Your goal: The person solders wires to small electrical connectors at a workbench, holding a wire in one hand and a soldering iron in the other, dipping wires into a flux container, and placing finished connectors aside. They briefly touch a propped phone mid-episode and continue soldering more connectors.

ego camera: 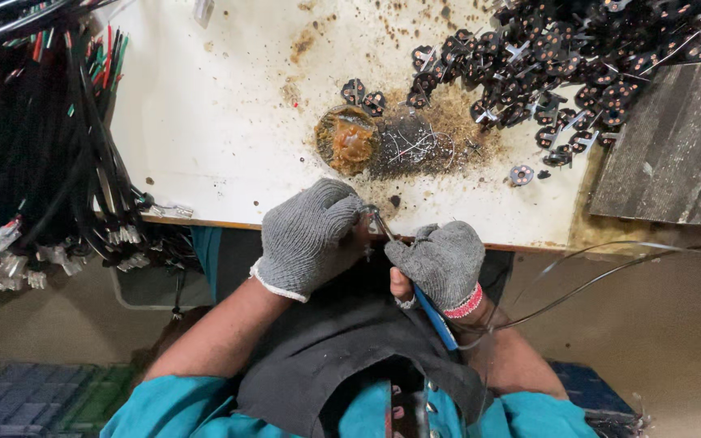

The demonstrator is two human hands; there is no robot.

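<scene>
While both gloved hands meet at the table's near edge, the right hand is curled shut around a blue-handled tool, its handle running back toward the body. Just left of that grip, the left hand is closed, pinching a small metal part against the tool's tip. Beyond the hands sits a rusty round tin on the stained white table, and farther right lies a heap of small black parts. Bundled cables hang well to the left
</scene>
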